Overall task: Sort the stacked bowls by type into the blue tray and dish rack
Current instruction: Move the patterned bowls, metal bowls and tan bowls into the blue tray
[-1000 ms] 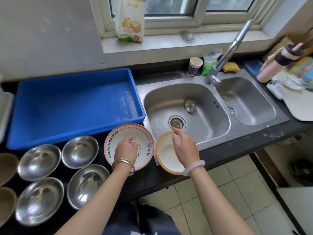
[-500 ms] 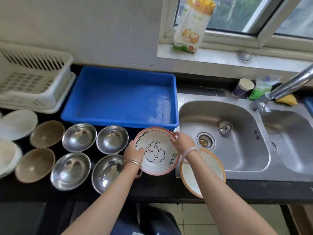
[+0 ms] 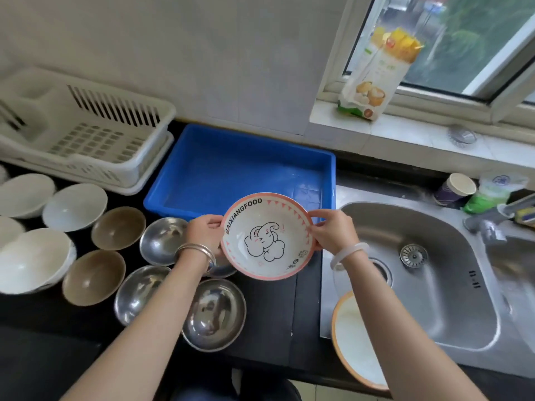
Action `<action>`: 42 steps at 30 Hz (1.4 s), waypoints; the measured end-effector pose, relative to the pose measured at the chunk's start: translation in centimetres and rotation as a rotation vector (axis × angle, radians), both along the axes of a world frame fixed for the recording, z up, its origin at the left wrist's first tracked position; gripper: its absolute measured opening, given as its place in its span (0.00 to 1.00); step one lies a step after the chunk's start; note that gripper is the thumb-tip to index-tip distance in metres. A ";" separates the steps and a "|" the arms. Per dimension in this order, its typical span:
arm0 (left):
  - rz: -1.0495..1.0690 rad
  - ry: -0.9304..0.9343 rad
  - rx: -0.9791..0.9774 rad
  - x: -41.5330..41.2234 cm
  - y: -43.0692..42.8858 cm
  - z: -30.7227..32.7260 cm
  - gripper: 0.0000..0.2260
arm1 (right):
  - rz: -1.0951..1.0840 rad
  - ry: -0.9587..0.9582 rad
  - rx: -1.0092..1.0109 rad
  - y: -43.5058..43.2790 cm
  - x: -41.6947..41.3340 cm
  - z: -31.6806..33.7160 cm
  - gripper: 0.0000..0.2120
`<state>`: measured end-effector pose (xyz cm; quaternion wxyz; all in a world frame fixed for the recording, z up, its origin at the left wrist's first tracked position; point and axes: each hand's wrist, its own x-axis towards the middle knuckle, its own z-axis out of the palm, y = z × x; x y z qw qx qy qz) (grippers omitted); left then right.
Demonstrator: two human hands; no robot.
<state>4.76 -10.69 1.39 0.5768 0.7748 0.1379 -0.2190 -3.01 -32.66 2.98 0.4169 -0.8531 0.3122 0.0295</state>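
We are gripping the elephant-print bowl (image 3: 267, 237) by opposite rims, left hand (image 3: 204, 233) at 9, right hand (image 3: 333, 231) at 3, steadying it toward the blue tray (image 3: 231, 169) at 12.

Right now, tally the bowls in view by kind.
Steel bowls: 4
Brown bowls: 2
White bowls: at least 4, left edge cuts them off
Pink-rimmed elephant bowl: 1
Orange-rimmed bowl: 1
Total: at least 12

Blue tray (image 3: 202, 169) open ahead — steel bowls (image 3: 214, 314) crowding left
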 end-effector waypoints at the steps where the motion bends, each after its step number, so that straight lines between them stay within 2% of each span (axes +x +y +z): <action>1: 0.016 -0.007 -0.007 1.3 0.3 0.2 0.05 | -0.015 -0.016 0.036 0.2 1.3 0.3 0.09; 5: 0.082 -0.066 -0.022 6.9 1.6 0.1 0.02 | -0.102 -0.081 0.141 1.6 7.0 0.3 0.11; 10: 0.137 -0.076 -0.037 13.4 2.6 -1.7 0.08 | -0.229 -0.088 0.273 4.1 13.9 -2.3 0.15; 13: 0.168 -0.016 -0.092 15.9 2.5 -3.3 0.12 | -0.308 -0.062 0.264 5.4 16.8 -4.4 0.16; 16: 0.173 0.012 -0.048 17.8 2.2 -5.2 0.16 | -0.353 -0.029 0.255 6.0 18.6 -6.2 0.17; 22: 0.137 -0.003 0.000 20.1 1.7 -8.0 0.16 | -0.403 -0.011 0.297 6.5 20.8 -8.4 0.16; 26: 0.147 -0.006 -0.024 20.7 1.6 -8.8 0.16 | -0.404 -0.009 0.300 6.6 21.7 -9.5 0.15; 30: 0.197 0.001 -0.133 20.5 1.5 -8.5 0.19 | -0.396 -0.029 0.348 6.4 22.0 -10.1 0.15; 33: 0.247 0.109 -0.257 20.2 1.9 -8.5 0.19 | -0.426 -0.040 0.487 6.4 21.4 -10.1 0.13; 37: 0.317 0.339 -0.398 19.0 2.2 -8.5 0.16 | -0.461 -0.061 0.839 7.1 19.6 -9.9 0.14; 39: 0.370 0.354 -0.451 18.7 2.2 -8.6 0.16 | -0.493 -0.124 0.927 7.8 19.2 -10.2 0.15; 42: 0.450 0.316 -0.481 18.7 2.0 -8.6 0.16 | -0.549 -0.197 0.941 8.7 20.0 -10.3 0.16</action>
